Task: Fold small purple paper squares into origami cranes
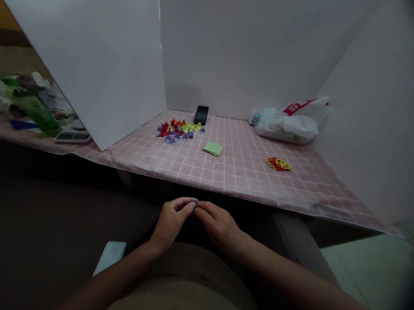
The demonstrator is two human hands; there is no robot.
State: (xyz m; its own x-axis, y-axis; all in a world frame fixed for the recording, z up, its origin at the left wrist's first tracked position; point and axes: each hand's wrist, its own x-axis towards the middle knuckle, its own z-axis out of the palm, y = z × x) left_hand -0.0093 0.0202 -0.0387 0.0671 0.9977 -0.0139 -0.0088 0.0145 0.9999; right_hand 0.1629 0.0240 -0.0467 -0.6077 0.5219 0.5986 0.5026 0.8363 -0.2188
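My left hand and my right hand meet fingertip to fingertip above my lap, just below the table's front edge. Pinched between them is a small purple piece of paper, mostly covered by the fingers. Both hands are closed on it. On the table beyond lie a stack of green paper squares and a cluster of small folded paper figures in red, orange, yellow and purple.
A pink checked cloth covers the table, with white panels around it. A black phone, a white plastic bag and red and yellow cutouts lie there. A green bottle and a scale are left. A pale slab sits beside me.
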